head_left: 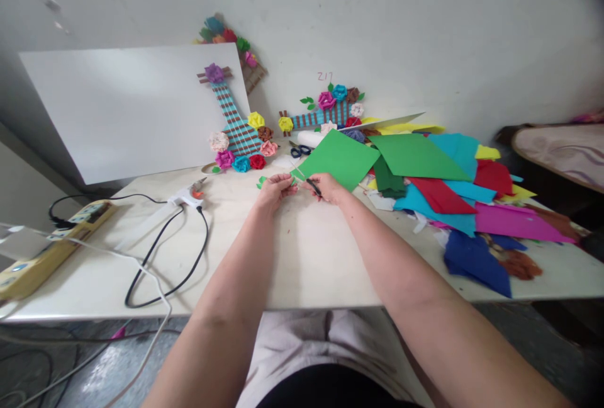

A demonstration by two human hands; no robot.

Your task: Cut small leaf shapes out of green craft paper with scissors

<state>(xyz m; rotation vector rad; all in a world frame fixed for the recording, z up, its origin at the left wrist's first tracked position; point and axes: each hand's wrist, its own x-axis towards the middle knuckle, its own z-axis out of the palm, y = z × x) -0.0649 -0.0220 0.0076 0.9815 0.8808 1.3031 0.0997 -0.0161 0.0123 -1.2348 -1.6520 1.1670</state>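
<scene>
Near the middle of the table, my left hand [278, 189] is closed, pinching a small piece of green paper [293, 181] that the fingers mostly cover. My right hand [328, 187] grips a pair of scissors [313, 187] with dark handles, its blades pointing up and left beside the fingers of my left hand. Small green paper leaves [261, 182] lie just left of my left hand. Behind my right hand is a large green paper sheet [343, 159]. A second pair of scissors [301, 150] with dark blue handles rests farther back.
Left lie a white glue gun [189, 197] with a looping black cord and a yellow power strip [56, 241]. Two flower-trimmed guitar-shaped crafts [236, 128] lean at the back, one against a white board [127, 106]. Coloured paper and fabric pieces [514, 222] cover the right side.
</scene>
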